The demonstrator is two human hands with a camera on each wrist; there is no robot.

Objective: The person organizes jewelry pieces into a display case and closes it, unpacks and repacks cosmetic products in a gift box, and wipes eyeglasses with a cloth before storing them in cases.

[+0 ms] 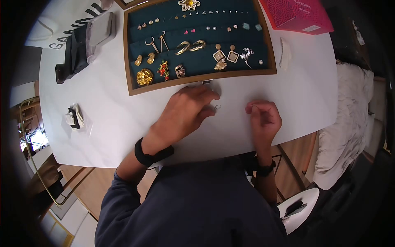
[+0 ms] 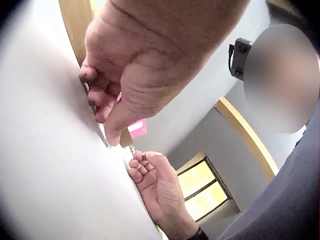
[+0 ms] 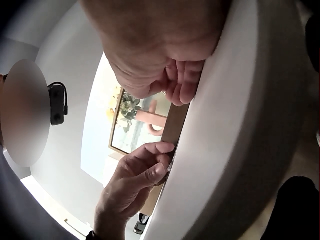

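Note:
A small silver piece with a loop (image 1: 217, 107) lies on the white table at the fingertips of the left hand (image 1: 185, 108). That hand's index finger and thumb stand apart on either side of it; whether they touch it is unclear. To the right, the right hand (image 1: 265, 121) is raised with curled fingers, thumb against index finger. A tiny shiny piece (image 2: 132, 148) shows at the right hand's fingertips in the left wrist view, and a glint (image 3: 164, 92) between them in the right wrist view. Its shape is too small to tell.
A wooden-framed jewellery case (image 1: 201, 79) with earrings and brooches on dark green cloth lies beyond the hands. A pink box (image 1: 298, 16) stands at the back right, a black object (image 1: 76, 51) at the left. A small plastic packet (image 1: 76, 117) lies at the table's left.

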